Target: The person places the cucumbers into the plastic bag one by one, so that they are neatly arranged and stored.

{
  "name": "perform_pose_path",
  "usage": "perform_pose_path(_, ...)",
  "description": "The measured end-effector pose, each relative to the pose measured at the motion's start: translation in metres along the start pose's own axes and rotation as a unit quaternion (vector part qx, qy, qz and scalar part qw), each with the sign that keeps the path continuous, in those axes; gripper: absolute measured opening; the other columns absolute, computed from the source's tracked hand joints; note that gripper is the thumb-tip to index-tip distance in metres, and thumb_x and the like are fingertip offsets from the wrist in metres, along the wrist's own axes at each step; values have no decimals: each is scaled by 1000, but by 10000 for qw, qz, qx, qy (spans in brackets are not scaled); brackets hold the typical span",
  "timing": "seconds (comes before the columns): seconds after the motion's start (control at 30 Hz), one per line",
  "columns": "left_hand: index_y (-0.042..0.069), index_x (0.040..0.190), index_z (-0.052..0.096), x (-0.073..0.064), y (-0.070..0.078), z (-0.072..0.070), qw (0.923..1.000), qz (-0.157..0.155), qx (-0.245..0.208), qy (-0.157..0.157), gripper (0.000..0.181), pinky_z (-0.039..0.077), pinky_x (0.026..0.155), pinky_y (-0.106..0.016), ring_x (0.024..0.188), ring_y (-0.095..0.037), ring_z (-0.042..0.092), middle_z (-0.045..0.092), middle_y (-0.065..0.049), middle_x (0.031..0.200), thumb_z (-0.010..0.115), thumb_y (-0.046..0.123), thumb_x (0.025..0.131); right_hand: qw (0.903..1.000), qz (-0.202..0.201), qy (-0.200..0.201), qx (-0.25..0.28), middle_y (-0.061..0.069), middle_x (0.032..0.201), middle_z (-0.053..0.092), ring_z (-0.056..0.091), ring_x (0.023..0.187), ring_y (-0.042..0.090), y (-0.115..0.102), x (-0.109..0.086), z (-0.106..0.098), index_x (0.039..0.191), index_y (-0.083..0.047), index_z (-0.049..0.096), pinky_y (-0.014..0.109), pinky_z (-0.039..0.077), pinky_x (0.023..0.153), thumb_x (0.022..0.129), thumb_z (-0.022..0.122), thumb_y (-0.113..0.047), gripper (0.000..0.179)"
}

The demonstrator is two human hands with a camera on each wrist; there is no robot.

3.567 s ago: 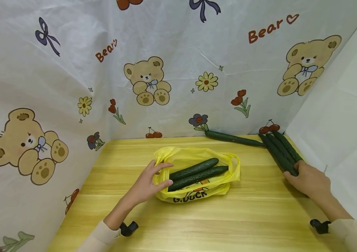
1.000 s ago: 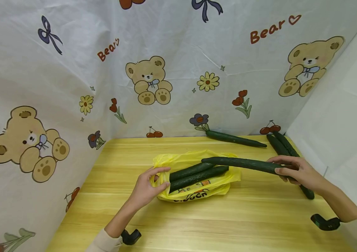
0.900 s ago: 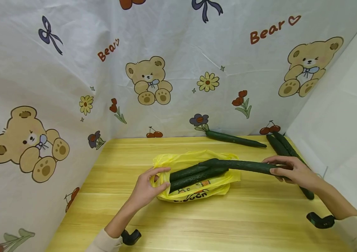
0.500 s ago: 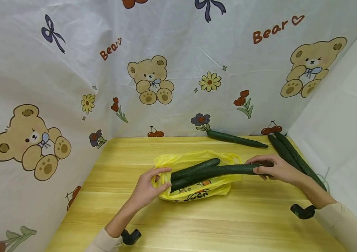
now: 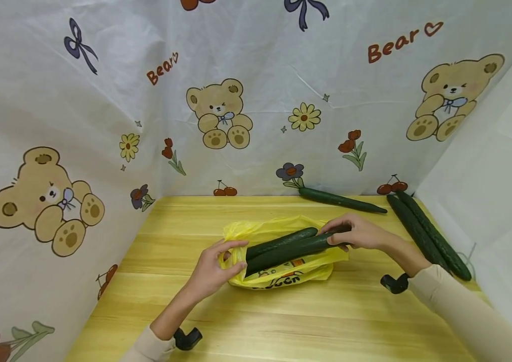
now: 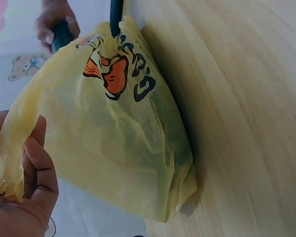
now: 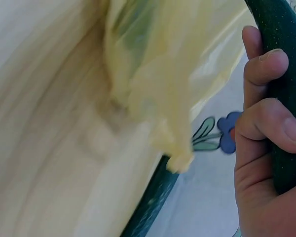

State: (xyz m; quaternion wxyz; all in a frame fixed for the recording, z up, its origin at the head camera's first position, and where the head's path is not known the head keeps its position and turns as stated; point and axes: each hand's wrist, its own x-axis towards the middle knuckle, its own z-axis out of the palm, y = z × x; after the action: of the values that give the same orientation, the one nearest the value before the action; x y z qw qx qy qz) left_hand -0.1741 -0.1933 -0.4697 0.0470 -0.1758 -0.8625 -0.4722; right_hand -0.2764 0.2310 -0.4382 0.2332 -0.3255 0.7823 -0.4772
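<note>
A yellow plastic bag [image 5: 319, 272] with a printed duck lies on its side, its mouth facing up. My left hand [image 5: 215, 269] holds the bag's left rim; in the left wrist view its fingers [image 6: 39, 158] curl round a gathered strip of plastic. My right hand [image 5: 362, 232] grips the right end of a dark green cucumber [image 5: 289, 253], whose length lies inside the bag. Behind it in the bag rests another cucumber [image 5: 278, 242]. In the right wrist view, thumb and fingers wrap round the held cucumber [image 7: 281, 64]. The held one covers what lies beneath it.
One cucumber [image 5: 341, 199] lies along the back edge of the wooden table [image 5: 283, 322]. Two more cucumbers [image 5: 418, 231] lie side by side at the right, near the white side wall [image 5: 500, 201]. A bear-print sheet [image 5: 256, 166] hangs behind and at the left.
My right hand took a cucumber from the right-hand group and carried it left into the bag, sliding it further in over the last second. My left hand stays on the bag rim.
</note>
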Motion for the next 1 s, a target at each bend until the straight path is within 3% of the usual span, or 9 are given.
perform_pose_path(0.07, 40, 134, 74, 1, 1, -1, 10000, 41, 58, 22, 47, 52, 74, -32, 78, -11, 45, 58, 4, 91, 87, 21, 93, 9999, -64, -81, -57, 32, 67, 58, 46, 50, 33, -4, 10, 2, 134, 3, 72, 25, 29, 43, 105, 64, -12, 33)
perform_pose_path(0.13, 40, 135, 73, 1, 2, -2, 9999, 77, 65, 33, 48, 55, 94, -45, 77, -9, 45, 60, 7, 92, 87, 21, 93, 9998, -83, -116, -109, 34, 67, 58, 45, 51, 39, -6, 20, 6, 133, 0, 73, 24, 30, 43, 105, 64, -13, 32)
perform_pose_path(0.23, 41, 135, 73, 2, 4, -2, 9999, 113, -3, 22, 49, 40, 122, -61, 76, -8, 44, 64, 11, 95, 86, 21, 93, 9997, -99, -195, -148, 35, 68, 58, 45, 48, 32, -5, 34, 12, 132, -2, 75, 23, 33, 44, 104, 65, -13, 32)
perform_pose_path(0.37, 42, 137, 72, 3, 4, -3, 9999, 152, -21, -23, 48, 34, 130, -59, 74, -7, 43, 54, 9, 80, 85, 23, 95, 9989, -185, -428, 10, 34, 66, 52, 42, 46, 28, -2, 47, 19, 133, 0, 74, 24, 34, 44, 104, 64, -12, 32)
perform_pose_path(0.47, 43, 137, 71, 4, 4, -4, 9999, 146, -47, -32, 47, 30, 132, -59, 73, -7, 41, 43, 7, 74, 84, 25, 96, 9976, -171, -638, 220, 31, 66, 49, 41, 47, 32, 1, 53, 18, 133, 2, 73, 27, 34, 45, 105, 63, -10, 32)
perform_pose_path(0.57, 44, 136, 71, 3, 4, -5, 9999, 85, -130, -44, 46, 30, 131, -62, 74, -7, 41, 43, 7, 75, 84, 25, 96, 9966, 65, -811, 164, 29, 71, 57, 52, 51, 36, 3, 56, 14, 134, 0, 73, 32, 37, 45, 105, 65, -12, 32)
perform_pose_path(0.73, 44, 136, 71, 2, 5, -4, 9999, 73, -146, -46, 45, 28, 133, -59, 75, -8, 41, 43, 7, 75, 84, 27, 96, 9933, 557, -701, -737, 24, 99, 75, 73, 85, 48, 7, 56, 8, 132, -7, 75, 46, 61, 64, 103, 74, -24, 34)
perform_pose_path(0.87, 44, 137, 71, 2, 5, -4, 9999, 61, -126, -28, 46, 28, 134, -58, 75, -8, 42, 44, 7, 76, 84, 26, 96, 9845, 574, -328, -1625, 7, 109, 77, 72, 91, 32, 10, 52, 8, 124, -8, 78, 40, 62, 76, 100, 79, -33, 34)
perform_pose_path(1.0, 45, 137, 70, 2, 4, -4, 9999, 48, -108, 7, 47, 29, 133, -59, 75, -8, 42, 43, 7, 75, 84, 25, 96, 9690, 361, -108, -2443, 2, 118, 80, 72, 102, 20, 17, 52, 12, 122, -13, 80, 39, 59, 89, 100, 78, -41, 36)
